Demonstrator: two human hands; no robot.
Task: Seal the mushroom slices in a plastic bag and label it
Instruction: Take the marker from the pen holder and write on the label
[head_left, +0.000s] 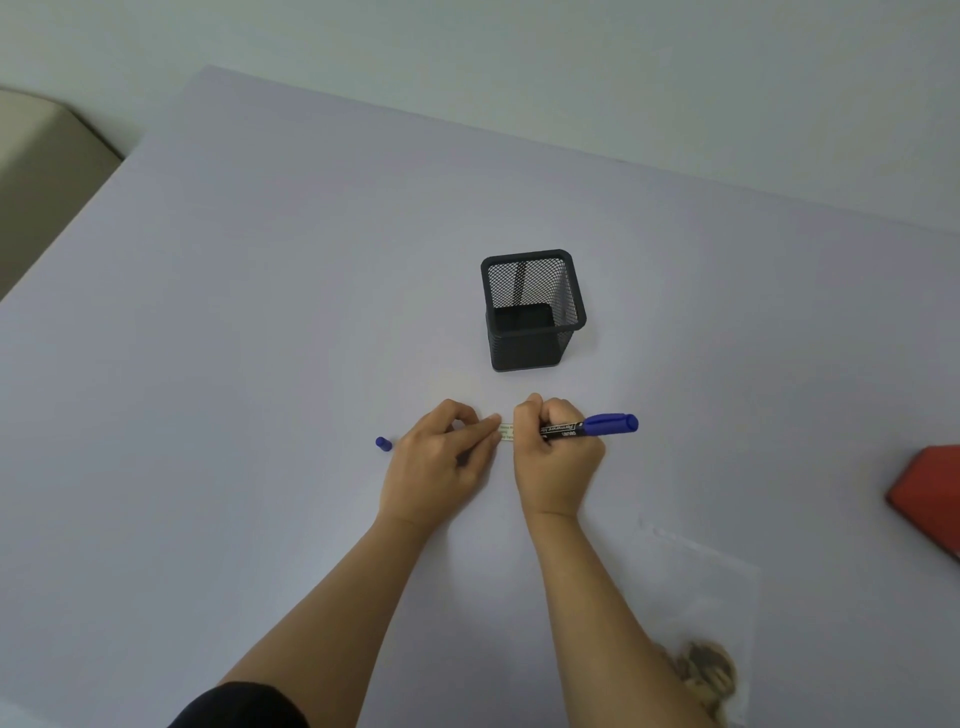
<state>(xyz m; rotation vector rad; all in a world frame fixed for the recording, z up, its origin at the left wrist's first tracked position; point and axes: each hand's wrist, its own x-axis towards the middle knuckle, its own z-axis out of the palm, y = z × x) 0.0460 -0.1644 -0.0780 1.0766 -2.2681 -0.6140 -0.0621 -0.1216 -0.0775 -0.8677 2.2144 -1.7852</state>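
Observation:
My right hand (556, 457) grips a black marker (587, 427) with a blue cap on its back end, its tip down on a small white label (506, 433). My left hand (441, 457) presses its fingertips on the label's left end and holds it flat on the table. A loose blue cap (383, 444) lies just left of my left hand. The clear plastic bag (696, 597) lies at the lower right beside my right forearm, with brown mushroom slices (706, 670) bunched in its near end.
A black mesh pen holder (531, 312) stands upright just beyond my hands. A red object (930, 493) sits at the right edge of the pale lilac table (260, 312). A beige seat (41, 171) is off the table's left side.

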